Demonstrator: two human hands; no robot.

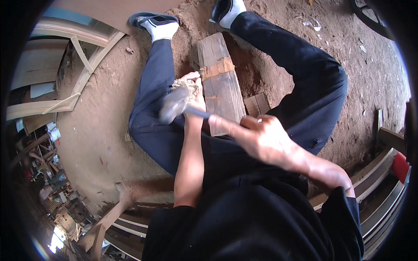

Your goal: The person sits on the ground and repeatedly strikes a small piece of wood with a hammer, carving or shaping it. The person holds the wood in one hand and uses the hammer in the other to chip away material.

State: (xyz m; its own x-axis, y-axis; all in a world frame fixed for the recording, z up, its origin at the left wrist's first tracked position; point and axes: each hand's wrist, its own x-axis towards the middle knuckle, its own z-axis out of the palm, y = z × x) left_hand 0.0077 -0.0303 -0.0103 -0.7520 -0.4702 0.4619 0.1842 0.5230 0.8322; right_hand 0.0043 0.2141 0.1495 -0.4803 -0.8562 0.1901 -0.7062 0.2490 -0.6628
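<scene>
My right hand [270,141] is closed on the dark handle of a hammer [173,104], whose blurred grey head hangs over my left wrist and leg. My left hand [194,91] is at the left edge of a weathered wooden board [220,104] between my legs, closed on a pale fibrous bundle [183,85]. The hammer hides part of that hand, and whatever small item is at its fingertips is unclear. An orange-brown wooden strip [217,67] crosses the upper part of the board.
A small wood block [257,104] lies right of the board on the dirt ground [96,143]. Wooden frames [80,56] stand at upper left, slatted timber [376,182] at lower right. Scrap [56,200] piles up at lower left; a black wheel [370,24] shows at upper right.
</scene>
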